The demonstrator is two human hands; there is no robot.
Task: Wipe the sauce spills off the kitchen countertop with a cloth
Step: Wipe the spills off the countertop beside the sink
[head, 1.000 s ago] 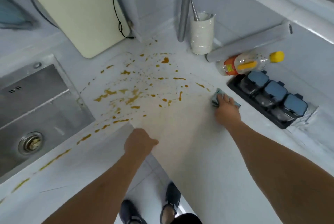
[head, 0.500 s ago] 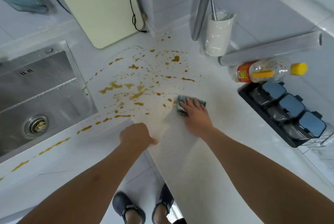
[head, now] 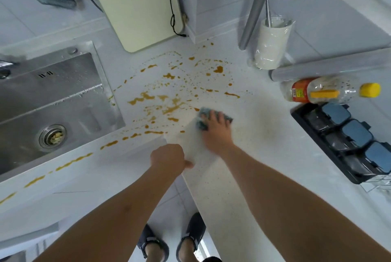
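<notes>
Your right hand [head: 215, 132] lies flat on the cloth [head: 204, 118], fingers spread and fairly straight, pressing it onto the desk [head: 264, 145] just at the right fringe of the sauce spills [head: 169, 100]. The cloth is a dark bluish wad, mostly covered by your fingers, and it sits near the inner corner of the desk's front edge. Your left hand [head: 168, 159] is curled into a loose fist resting on that inner corner, thumb pointing right; I can see nothing in it.

The brown spills spread from the cloth towards the back wall and leftward, with a trail of streaks running along the front edge of the desk in front of the sink [head: 53, 100]. The sink is set into the left part of the desk, and its drain holds some scraps.

A pale cutting board [head: 135, 7] leans against the back wall. At the back right stand a white holder [head: 271, 45] wrapped in film and a grey roll [head: 330, 67] lying flat. A bottle [head: 325, 92] with a yellow cap lies on its side beside a black tray of lidded jars [head: 349, 141] along the right edge.
</notes>
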